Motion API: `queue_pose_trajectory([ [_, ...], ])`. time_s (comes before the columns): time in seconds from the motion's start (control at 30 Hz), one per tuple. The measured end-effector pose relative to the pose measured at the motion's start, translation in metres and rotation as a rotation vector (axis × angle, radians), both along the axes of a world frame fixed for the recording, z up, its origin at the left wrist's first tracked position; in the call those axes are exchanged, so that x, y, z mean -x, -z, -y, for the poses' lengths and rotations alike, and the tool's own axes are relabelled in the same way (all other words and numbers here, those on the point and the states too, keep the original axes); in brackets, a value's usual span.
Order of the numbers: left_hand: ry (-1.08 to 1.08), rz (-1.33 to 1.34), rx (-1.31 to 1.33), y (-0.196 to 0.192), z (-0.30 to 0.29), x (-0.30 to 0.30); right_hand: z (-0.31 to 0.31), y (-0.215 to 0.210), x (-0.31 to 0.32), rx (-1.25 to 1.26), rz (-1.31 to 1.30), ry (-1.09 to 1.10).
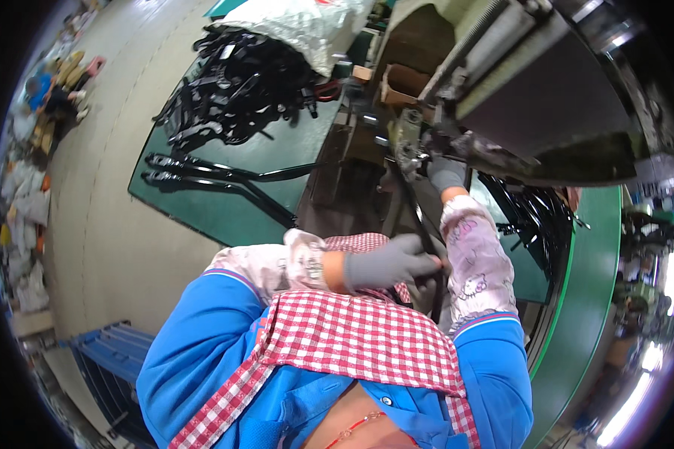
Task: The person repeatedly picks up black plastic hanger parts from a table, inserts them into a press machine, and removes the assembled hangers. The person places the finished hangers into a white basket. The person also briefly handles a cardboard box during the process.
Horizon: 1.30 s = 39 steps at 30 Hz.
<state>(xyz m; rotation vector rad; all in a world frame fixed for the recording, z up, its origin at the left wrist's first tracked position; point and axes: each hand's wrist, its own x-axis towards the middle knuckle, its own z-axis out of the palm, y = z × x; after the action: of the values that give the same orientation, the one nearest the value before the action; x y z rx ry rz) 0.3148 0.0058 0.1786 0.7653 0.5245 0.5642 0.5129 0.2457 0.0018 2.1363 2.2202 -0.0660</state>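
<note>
My left hand (388, 263), in a grey glove with bare fingertips, is closed round a long black metal bar (414, 203) in front of my apron. The bar slants up from that hand to a metal fixture (408, 138) on the machine. My right hand (448, 173), gloved in grey too, reaches up to the fixture beside the bar's far end. Its fingers are mostly hidden by machine parts, so its grip cannot be made out. Two bent black bars (232, 176) lie on the green table (195, 206) to my left.
A heap of black metal parts (240, 86) covers the left table's far side, beside a silvery plastic bag (307, 26). The large machine (547, 97) overhangs at upper right. More black bars (535, 217) lie right of my arm. A cardboard box (403, 84) stands behind the fixture. A blue crate (116, 374) is lower left.
</note>
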Motion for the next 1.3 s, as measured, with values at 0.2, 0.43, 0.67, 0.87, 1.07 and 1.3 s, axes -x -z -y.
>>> queue_pose_trajectory([
  [0.2,-1.114,-0.095,0.225,0.076,-0.003,0.189,0.011,0.001,-0.009,-0.129,-0.016,-0.113],
  [0.43,-0.821,-0.728,0.540,0.202,0.033,0.364,0.019,-0.016,-0.005,0.121,-0.071,-0.070],
  [0.67,-0.676,-1.821,-0.313,0.164,-0.098,0.452,0.023,-0.013,-0.020,0.448,0.128,-0.033],
  [0.87,-0.983,-1.419,0.054,0.251,-0.135,0.533,0.045,-0.064,0.013,0.161,-0.257,-0.057],
  [1.07,-1.181,-1.157,0.229,0.247,-0.145,0.483,0.105,-0.124,0.002,0.191,-0.972,-0.171],
  [1.3,-1.502,-0.599,-0.092,0.194,-0.080,0.429,0.086,-0.142,0.042,0.277,-1.527,-0.425],
])
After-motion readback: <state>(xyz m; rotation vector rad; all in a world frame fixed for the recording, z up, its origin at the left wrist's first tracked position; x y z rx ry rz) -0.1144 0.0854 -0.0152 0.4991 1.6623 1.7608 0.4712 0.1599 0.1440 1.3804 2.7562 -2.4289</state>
